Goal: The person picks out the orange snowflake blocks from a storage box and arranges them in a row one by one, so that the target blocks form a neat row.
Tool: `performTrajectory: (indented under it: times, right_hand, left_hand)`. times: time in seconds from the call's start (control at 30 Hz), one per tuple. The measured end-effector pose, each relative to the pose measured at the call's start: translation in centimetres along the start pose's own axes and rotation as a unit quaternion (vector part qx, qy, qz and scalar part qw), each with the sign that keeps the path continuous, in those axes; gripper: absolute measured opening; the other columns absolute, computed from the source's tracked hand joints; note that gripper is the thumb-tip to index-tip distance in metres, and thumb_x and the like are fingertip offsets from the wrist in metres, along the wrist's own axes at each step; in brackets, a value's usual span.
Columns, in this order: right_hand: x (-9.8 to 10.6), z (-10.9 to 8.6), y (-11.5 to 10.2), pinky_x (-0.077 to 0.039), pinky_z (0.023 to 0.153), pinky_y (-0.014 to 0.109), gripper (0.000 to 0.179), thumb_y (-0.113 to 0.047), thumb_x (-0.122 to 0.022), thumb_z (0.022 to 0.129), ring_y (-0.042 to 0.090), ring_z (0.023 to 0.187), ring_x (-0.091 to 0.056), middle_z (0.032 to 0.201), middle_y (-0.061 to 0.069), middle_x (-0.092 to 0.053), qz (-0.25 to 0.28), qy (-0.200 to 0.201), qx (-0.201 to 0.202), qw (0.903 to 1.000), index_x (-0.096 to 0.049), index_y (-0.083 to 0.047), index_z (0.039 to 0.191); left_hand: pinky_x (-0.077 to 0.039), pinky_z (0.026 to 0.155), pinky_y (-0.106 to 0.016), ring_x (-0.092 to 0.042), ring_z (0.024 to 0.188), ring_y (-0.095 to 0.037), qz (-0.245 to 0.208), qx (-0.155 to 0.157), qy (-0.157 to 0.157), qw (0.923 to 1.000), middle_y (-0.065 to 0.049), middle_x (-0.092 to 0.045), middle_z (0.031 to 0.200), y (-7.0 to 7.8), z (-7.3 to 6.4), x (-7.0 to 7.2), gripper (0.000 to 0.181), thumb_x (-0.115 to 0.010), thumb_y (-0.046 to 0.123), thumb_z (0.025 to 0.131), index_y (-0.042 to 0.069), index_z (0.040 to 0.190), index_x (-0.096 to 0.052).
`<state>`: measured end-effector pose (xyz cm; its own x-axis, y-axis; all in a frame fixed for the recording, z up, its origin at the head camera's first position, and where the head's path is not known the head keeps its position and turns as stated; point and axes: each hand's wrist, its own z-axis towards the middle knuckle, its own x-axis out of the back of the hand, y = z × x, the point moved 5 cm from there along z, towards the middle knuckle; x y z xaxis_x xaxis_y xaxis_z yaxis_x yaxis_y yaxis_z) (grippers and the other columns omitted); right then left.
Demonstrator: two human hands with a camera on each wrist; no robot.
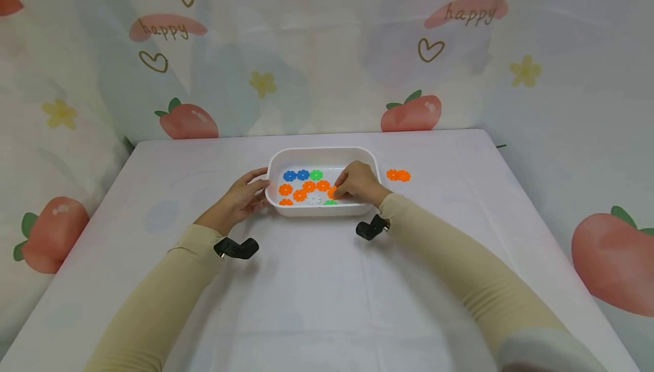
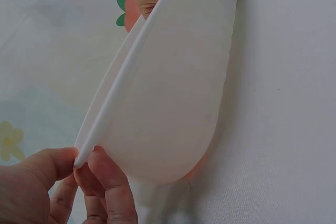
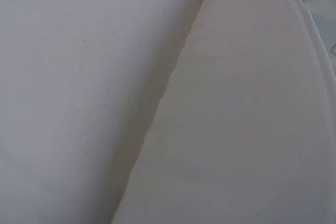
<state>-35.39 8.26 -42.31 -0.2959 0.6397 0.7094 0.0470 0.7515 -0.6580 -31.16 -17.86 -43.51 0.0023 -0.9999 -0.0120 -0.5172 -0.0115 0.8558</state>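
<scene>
A white plastic tray (image 1: 322,210) holds small notched discs in several colours. My left hand (image 1: 244,199) grips its left end; in the left wrist view the thumb and fingers (image 2: 113,182) pinch the rim. Inside the tray, toward the right, my right hand (image 1: 359,183) has curled fingers and pinches an orange notched disc (image 1: 331,192), partly covered by the fingertips. Around it lie other orange discs (image 1: 309,186), two blue discs (image 1: 303,175), a green disc (image 1: 316,175) and white discs (image 1: 314,199). In the right wrist view, the tray's outer wall (image 3: 236,103) blocks sight of that hand.
Two orange discs (image 1: 398,175) lie side by side on the white-covered table (image 1: 317,292), just right of the tray. Behind the table's back edge hangs a printed cloth (image 1: 317,99) with peaches and hearts, which also runs along both sides.
</scene>
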Motion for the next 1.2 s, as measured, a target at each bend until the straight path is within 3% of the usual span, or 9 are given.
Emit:
performTrajectory:
  times: [0.33,0.63,1.2]
  right_hand:
    - [0.3,0.2,-0.1,-0.048,0.056,0.017,0.016,-0.007,-0.081,0.078,0.012,0.058,-0.056,0.073,0.007,-0.066,0.003,-0.024,-0.008,0.9997,-0.076,0.0,0.092]
    - [0.3,0.8,0.0,-0.053,0.056,0.018,0.017,-0.004,-0.077,0.082,0.011,0.055,-0.06,0.079,0.009,-0.069,-0.007,-0.053,-0.034,0.998,-0.075,0.0,0.099]
    - [1.7,-0.4,-1.0,-0.058,0.069,0.025,0.021,-0.005,-0.075,0.084,0.016,0.067,-0.068,0.081,0.009,-0.071,0.011,-0.1,-0.022,0.9947,-0.074,0.001,0.105]
  left_hand:
    - [-0.054,0.071,-0.017,-0.051,0.103,-0.019,0.006,0.006,0.007,0.9999,-0.007,-0.044,0.146,0.0,-0.1,0.0,0.049,-0.054,0.023,0.102,0.03,0.149,-0.041]
    - [-0.054,0.071,-0.019,-0.051,0.102,-0.019,0.003,0.01,0.01,0.9999,-0.007,-0.045,0.144,0.0,0.0,0.0,0.049,-0.054,0.023,0.102,0.03,0.149,-0.041]
    - [-0.054,0.071,-0.019,-0.051,0.103,-0.02,0.006,0.019,0.017,0.9997,-0.005,-0.045,0.144,0.0,-0.1,0.0,0.048,-0.055,0.024,0.102,0.033,0.147,-0.042]
